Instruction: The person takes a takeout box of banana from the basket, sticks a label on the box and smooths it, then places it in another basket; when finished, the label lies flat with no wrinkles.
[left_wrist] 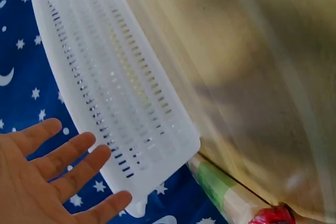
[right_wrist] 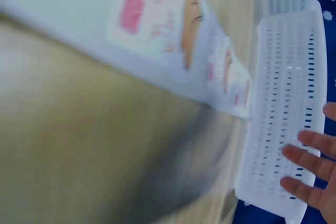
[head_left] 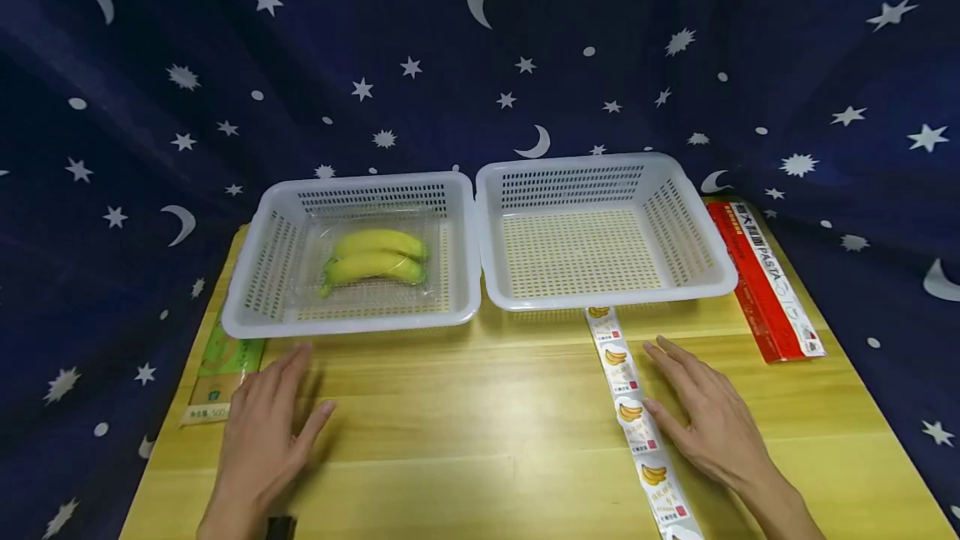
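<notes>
Fingers of your left hand [head_left: 264, 432] and right hand [head_left: 708, 419] are spread. Just beside your right lies the label strip [head_left: 632, 413], near end cut off. Beyond, 2 bananas [head_left: 373, 263] sit in a basket [head_left: 360, 328], their clear box [head_left: 382, 293] faint.

L hand [head_left: 262, 427], bare, back up, fingers [head_left: 292, 373] extended fwd, approx. straight, thumb [head_left: 317, 423] splayed inward, R hand [head_left: 708, 415], bare, well apart fr. L, back up, fingers relaxed, pointing fwd & L, thumb spread fr. index, R forearm [head_left: 783, 502] angled inward
</notes>
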Motion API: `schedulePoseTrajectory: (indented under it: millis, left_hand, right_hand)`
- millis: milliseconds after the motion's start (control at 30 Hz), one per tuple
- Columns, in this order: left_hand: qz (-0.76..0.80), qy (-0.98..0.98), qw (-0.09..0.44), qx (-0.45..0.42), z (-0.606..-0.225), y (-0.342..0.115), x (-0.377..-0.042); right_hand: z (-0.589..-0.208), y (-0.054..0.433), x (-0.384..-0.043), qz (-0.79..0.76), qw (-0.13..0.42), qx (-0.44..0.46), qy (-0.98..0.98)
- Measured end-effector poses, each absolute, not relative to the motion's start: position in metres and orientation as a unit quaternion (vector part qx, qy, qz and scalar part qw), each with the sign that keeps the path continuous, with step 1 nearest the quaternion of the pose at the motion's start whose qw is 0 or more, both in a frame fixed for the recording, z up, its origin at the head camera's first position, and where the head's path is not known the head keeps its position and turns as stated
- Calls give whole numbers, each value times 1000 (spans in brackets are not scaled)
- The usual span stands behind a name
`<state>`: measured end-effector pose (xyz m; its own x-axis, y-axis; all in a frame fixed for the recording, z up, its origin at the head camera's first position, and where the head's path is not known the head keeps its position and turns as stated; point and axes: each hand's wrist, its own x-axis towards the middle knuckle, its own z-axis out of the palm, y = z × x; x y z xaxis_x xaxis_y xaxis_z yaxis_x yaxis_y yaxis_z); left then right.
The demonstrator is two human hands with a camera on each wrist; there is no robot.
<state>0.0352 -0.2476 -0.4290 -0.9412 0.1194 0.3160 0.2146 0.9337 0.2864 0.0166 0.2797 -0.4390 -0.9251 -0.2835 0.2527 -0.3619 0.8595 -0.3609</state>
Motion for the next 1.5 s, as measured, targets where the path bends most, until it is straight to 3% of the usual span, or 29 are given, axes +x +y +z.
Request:
schedulePoseTrajectory:
  millis: [333, 633, 1067, 1500]
  left_hand:
    - [-249, -952, 173, -40, -430, -267, 29]
    - [-297, -918, 256, -55, -434, -283, 13]
    - [-387, -889, 244, 3, -443, -294, -8]
    - [-444, -871, 187, 95, -452, -294, -17]
  right_hand:
    - [-424, 265, 6, 294, 57, 249, -921]
    - [-410, 248, -18, 318, 44, 314, -893]
    - [-350, 204, -93, 305, 40, 457, -835]
    - [-335, 134, -194, 357, -128, 493, -783]
